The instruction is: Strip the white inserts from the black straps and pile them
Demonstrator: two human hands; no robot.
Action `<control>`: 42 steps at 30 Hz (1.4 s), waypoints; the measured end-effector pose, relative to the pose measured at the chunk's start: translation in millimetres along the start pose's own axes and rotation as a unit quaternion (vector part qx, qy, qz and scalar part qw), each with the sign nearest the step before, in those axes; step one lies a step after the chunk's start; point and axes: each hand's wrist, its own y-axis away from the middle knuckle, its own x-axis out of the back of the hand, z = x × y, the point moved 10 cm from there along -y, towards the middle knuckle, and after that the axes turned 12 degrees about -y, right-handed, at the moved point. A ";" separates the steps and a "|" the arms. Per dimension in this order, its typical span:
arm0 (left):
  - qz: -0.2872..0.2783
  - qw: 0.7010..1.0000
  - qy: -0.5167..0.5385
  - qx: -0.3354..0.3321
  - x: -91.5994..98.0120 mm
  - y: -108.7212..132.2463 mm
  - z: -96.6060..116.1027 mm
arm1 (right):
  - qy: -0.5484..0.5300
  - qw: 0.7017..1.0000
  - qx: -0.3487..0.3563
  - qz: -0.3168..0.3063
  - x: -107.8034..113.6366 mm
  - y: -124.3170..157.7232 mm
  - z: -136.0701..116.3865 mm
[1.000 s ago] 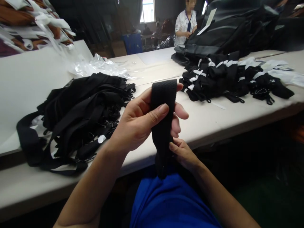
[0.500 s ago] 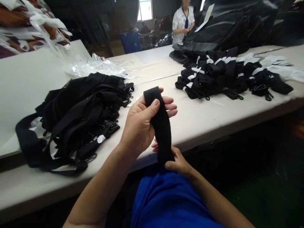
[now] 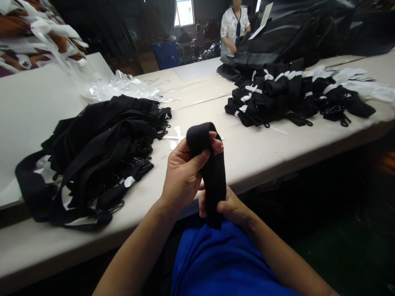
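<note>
A wide black webbing strap (image 3: 215, 176) is folded over in a loop between my hands, in front of the table edge. My left hand (image 3: 185, 170) pinches its upper part with the thumb in front, and the fingertips show inside the loop. Lower down, my right hand (image 3: 230, 204) grips the strap, thumb on the near face and fingers behind. The strap's lower end hangs by my blue clothing. On the table to the left lies a heap of black straps (image 3: 101, 152) with metal hooks, one bundle wearing a white band.
Banded black strap bundles (image 3: 286, 96) lie at the right on the table (image 3: 253, 160). White bands (image 3: 175, 137) lie beyond my left hand. Clear plastic bags (image 3: 120, 86), a white board (image 3: 46, 102) and large black bags (image 3: 284, 37) stand further back. A person (image 3: 233, 31) stands across the table.
The strap's top has gone from a flat fold to an open loop around my left fingers. My right hand has shifted slightly along the strap. The person's hands have moved down to the black bags.
</note>
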 end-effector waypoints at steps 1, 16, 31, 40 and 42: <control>0.006 1.000 0.003 -0.008 1.3 -1.2 3.3 | 0.015 1.000 -0.024 -0.009 -4.0 0.7 4.5; -0.348 0.822 -0.407 0.196 2.7 102.8 -47.8 | -0.200 0.920 0.092 0.323 77.6 31.3 -52.1; -0.151 0.914 -0.377 -0.008 16.0 81.4 -98.9 | -0.155 0.982 0.113 0.006 -14.7 1.5 -68.7; -0.151 0.970 -0.181 0.066 -9.7 64.4 -97.8 | -0.017 0.968 0.246 0.056 -32.0 -8.2 -118.9; -0.137 0.969 -0.165 0.121 -1.7 65.1 -109.2 | -0.002 0.967 0.242 0.076 -17.5 -21.9 -128.0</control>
